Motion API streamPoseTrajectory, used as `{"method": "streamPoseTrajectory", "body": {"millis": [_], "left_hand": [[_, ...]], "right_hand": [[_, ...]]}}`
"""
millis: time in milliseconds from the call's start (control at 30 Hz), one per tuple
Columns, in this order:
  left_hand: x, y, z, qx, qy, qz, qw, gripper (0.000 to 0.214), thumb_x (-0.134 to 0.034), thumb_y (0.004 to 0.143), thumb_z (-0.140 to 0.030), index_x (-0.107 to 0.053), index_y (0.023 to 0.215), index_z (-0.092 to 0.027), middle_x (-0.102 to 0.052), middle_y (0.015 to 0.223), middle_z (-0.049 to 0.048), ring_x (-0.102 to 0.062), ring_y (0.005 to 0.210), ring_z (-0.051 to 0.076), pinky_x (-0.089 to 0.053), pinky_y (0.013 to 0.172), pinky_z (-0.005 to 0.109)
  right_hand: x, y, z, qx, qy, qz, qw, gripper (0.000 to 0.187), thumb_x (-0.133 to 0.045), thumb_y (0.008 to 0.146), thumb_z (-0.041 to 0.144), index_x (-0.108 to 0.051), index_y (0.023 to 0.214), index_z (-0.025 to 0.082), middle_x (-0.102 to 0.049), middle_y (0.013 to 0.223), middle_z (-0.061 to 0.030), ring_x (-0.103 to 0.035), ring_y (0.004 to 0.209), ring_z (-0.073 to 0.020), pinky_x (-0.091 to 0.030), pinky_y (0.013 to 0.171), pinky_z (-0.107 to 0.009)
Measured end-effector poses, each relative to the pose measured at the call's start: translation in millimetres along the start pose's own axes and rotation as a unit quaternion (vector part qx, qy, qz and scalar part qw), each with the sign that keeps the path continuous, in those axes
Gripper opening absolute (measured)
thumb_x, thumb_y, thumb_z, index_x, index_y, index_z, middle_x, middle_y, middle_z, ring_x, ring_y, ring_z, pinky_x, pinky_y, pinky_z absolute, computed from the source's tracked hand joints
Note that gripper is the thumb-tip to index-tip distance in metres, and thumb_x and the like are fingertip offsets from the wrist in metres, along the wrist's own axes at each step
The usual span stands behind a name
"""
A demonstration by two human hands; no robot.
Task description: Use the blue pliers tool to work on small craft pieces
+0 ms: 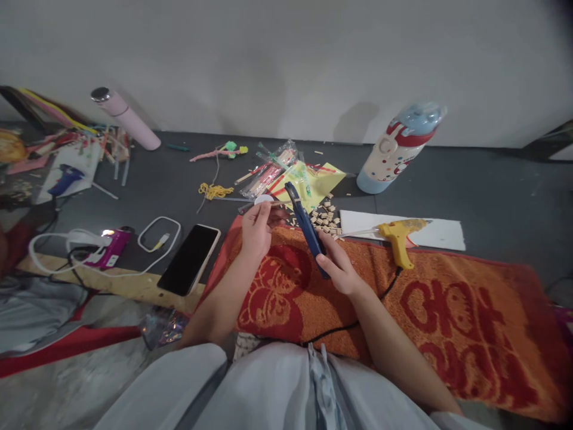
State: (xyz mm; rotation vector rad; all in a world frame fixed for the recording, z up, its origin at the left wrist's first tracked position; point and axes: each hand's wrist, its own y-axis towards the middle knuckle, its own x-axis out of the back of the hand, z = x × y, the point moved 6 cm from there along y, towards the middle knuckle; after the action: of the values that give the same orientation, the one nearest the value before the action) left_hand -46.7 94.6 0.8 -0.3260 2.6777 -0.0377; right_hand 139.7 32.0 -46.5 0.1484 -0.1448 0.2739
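My left hand [256, 230] pinches a thin wooden stick [280, 203] between thumb and fingers. The stick reaches across to the dark upper end of a long blue cutter [305, 230], which my right hand [339, 263] grips by its lower part. Whether the blades touch the stick is too small to tell. Below and right of the tool's head lies a heap of short cut wooden pieces [326, 216]. A white round object [264, 199] sits just behind my left fingers, partly covered. Both hands are above the orange towel [331, 304].
A yellow glue gun [400, 239] rests over a white board [441, 233]. Behind stand a cartoon bottle [396, 152] and a pink flask [129, 122]. Yellow paper [329, 179] and packaged sticks [277, 170] lie ahead. A phone [190, 260] and a purple power strip [110, 248] are left.
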Motion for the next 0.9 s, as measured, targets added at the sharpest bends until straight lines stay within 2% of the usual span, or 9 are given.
{"method": "streamPoseTrajectory", "body": {"millis": [300,500,733,900], "left_hand": [[0.7,0.1,1.1,0.003,0.001,0.003,1.000,0.043,-0.078,0.060,-0.054,-0.070,0.076,-0.015,-0.065,0.056,0.0001,-0.063,0.052,0.010,-0.047,0.047,0.018],[0.9,0.7,1.6,0.001,0.008,0.009,1.000,0.041,-0.076,0.063,-0.052,-0.069,0.075,-0.014,-0.062,0.052,-0.0003,-0.063,0.052,0.011,-0.046,0.046,0.018],[4.5,2.4,4.7,0.017,-0.021,0.000,1.000,0.037,-0.077,0.063,-0.049,-0.068,0.074,-0.015,-0.060,0.051,-0.0024,-0.058,0.047,0.008,-0.046,0.046,0.018],[5.4,2.7,4.5,0.012,-0.015,-0.001,1.000,0.037,-0.077,0.064,-0.049,-0.067,0.074,-0.014,-0.061,0.052,-0.0018,-0.058,0.047,0.008,-0.047,0.047,0.018]], "right_hand": [[1.5,0.3,-5.1,-0.019,0.000,0.000,1.000,0.066,-0.051,0.084,0.062,-0.044,0.140,0.026,-0.046,0.146,-0.0084,-0.040,0.136,-0.0299,-0.029,0.114,-0.051],[1.2,1.5,2.1,-0.019,0.018,0.008,1.000,0.066,-0.052,0.083,0.063,-0.048,0.137,0.026,-0.050,0.143,-0.0084,-0.044,0.133,-0.0297,-0.032,0.112,-0.049],[0.3,1.0,-4.6,-0.048,0.019,-0.013,0.999,0.066,-0.051,0.082,0.066,-0.052,0.134,0.026,-0.052,0.142,-0.0084,-0.048,0.129,-0.0295,-0.033,0.111,-0.050],[-0.1,5.1,4.6,-0.036,-0.002,-0.003,0.999,0.066,-0.049,0.082,0.067,-0.054,0.131,0.023,-0.058,0.134,-0.0097,-0.052,0.124,-0.0290,-0.037,0.108,-0.046]]}}
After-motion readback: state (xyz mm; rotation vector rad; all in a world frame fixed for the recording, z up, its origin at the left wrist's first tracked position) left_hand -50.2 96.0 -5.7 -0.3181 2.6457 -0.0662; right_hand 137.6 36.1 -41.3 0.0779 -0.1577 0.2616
